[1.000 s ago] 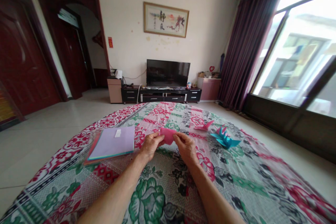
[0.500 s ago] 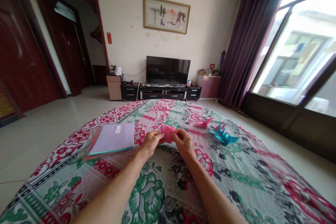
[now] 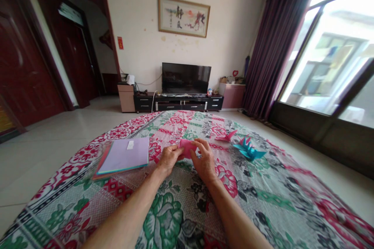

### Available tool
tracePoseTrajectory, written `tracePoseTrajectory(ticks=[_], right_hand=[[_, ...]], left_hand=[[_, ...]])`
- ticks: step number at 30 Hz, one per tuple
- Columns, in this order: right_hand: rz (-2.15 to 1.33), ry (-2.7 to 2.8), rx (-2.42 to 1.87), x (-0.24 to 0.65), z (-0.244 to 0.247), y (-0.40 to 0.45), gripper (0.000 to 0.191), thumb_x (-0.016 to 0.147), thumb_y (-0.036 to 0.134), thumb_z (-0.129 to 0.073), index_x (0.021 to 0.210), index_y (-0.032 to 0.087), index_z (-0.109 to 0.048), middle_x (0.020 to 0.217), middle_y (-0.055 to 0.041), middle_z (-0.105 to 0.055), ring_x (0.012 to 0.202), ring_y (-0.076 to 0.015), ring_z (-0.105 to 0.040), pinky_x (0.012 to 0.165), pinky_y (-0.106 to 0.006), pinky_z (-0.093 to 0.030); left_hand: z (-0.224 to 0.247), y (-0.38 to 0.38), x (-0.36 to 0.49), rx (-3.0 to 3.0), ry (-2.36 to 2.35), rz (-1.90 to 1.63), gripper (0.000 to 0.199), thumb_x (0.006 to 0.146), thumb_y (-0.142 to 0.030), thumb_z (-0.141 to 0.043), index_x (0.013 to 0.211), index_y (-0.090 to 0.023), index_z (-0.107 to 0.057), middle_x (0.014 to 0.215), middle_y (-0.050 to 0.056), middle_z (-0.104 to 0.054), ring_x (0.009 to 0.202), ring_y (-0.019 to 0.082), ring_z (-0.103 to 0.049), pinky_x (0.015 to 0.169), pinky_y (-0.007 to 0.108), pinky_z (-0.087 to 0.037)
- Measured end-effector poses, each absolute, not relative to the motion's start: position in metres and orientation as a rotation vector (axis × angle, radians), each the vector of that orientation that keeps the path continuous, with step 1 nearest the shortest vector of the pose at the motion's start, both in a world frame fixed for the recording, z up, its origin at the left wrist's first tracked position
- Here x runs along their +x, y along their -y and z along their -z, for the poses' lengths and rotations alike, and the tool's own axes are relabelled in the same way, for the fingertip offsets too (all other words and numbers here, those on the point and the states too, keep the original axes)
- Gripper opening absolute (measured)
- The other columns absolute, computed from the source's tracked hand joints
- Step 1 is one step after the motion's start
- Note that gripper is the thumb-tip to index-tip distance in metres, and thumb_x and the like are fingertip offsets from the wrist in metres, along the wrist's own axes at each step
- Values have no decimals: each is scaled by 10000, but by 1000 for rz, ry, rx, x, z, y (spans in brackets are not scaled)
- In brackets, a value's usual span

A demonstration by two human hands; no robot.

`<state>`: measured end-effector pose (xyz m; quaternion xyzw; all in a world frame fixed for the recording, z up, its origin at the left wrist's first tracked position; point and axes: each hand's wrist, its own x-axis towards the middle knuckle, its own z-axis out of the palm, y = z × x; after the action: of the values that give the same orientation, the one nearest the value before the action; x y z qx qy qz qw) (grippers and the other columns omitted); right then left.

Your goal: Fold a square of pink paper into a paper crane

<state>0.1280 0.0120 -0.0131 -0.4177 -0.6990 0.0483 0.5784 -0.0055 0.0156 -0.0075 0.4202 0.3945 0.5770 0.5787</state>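
In the head view, taking the small pink paper [image 3: 186, 148] as the clock's centre, the left hand [image 3: 168, 158] pinches its eight-o'clock side and the right hand [image 3: 204, 160] curls at four, fingertips at the edge, though whether they grip I cannot tell. Patterned cloth runs to the tabletop's [image 3: 274, 202] curved rim at twelve, and separates the hands from the sheet stack [image 3: 124, 155] at nine and the blue folded piece [image 3: 249, 152] at three. Fingers cover parts of the pink paper, its folds are indistinct, and both forearms are cut off below.
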Motion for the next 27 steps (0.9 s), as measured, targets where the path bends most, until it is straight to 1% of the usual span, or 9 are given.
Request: tracePoseTrajectory(ticks=[2, 4, 7, 10, 15, 21, 27], right_hand=[[-44, 1674, -994, 127, 11, -9, 231, 780, 173, -528, 991, 220, -612, 1115, -83, -536, 1050, -208, -511, 897, -389, -444], [15, 1710, -1004, 125, 9, -7, 254, 787, 174, -527, 1021, 230, -607, 1189, -84, -500, 1108, -221, -473, 939, -405, -410], [81, 1744, -1002, 124, 7, -5, 270, 786, 158, -522, 1026, 242, -615, 1255, -76, -457, 1160, -236, -431, 967, -421, -382], [96, 1751, -997, 124, 8, -6, 293, 783, 148, -517, 1043, 244, -612, 1263, -76, -456, 1169, -242, -425, 965, -428, -383], [67, 1699, -1000, 126, 13, -11, 273, 801, 157, -494, 1041, 232, -599, 1185, -83, -508, 1103, -225, -470, 930, -412, -408], [142, 1562, -1032, 127, 10, -11, 244, 798, 176, -491, 1018, 215, -589, 1018, -81, -544, 968, -210, -500, 858, -402, -427], [126, 1571, -1088, 127, 10, -11, 185, 805, 195, -495, 950, 204, -609, 920, -68, -548, 883, -196, -514, 798, -363, -438]], left_hand=[[7, -15, -4, 1024, -928, -1340, 182, 582, -273, -686, 699, -134, -687, 596, -2, -632, 548, 107, -549, 577, 223, -441], [7, -14, -3, 1061, -924, -1337, 199, 590, -272, -680, 735, -136, -699, 612, -2, -636, 551, 100, -545, 581, 216, -440], [8, -14, -1, 1098, -940, -1347, 196, 592, -273, -679, 729, -135, -705, 584, -6, -618, 527, 91, -528, 561, 209, -433], [9, -15, 1, 1106, -951, -1352, 198, 590, -286, -684, 716, -135, -705, 556, -12, -600, 504, 87, -513, 543, 208, -428], [4, -11, 0, 1074, -944, -1335, 210, 623, -316, -665, 738, -142, -690, 611, -1, -624, 545, 100, -545, 548, 210, -447], [1, -10, -2, 1019, -955, -1356, 282, 633, -350, -654, 838, -156, -657, 721, 23, -664, 579, 123, -584, 465, 191, -440], [2, -12, -1, 1036, -942, -1386, 294, 653, -338, -630, 880, -151, -638, 735, 28, -670, 592, 129, -595, 497, 206, -461]])
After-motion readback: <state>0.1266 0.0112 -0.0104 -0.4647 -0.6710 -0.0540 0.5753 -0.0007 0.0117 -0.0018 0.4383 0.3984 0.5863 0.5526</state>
